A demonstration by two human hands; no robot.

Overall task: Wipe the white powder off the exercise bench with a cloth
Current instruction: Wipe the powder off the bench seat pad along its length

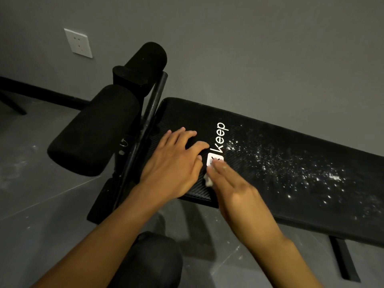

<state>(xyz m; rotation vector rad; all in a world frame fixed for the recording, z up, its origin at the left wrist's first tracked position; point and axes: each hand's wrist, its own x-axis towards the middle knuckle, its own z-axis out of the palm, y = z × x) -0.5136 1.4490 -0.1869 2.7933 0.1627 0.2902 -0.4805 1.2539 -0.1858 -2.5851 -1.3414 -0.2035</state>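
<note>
Small white cloth mostly hidden under right grip; fingers straight, pressed together, flat on it. Beside it, left grip spread, resting on black surface near foam rollers. White powder lies right of cloth, scattered along surface's long axis, past lettering. Right grip nearer; sweep likely runs rightward.

Beyond the right fingers, grainy white powder is dusting the ribbed, faintly glossy bench; beyond the left, matt foam rollers are sitting.
</note>
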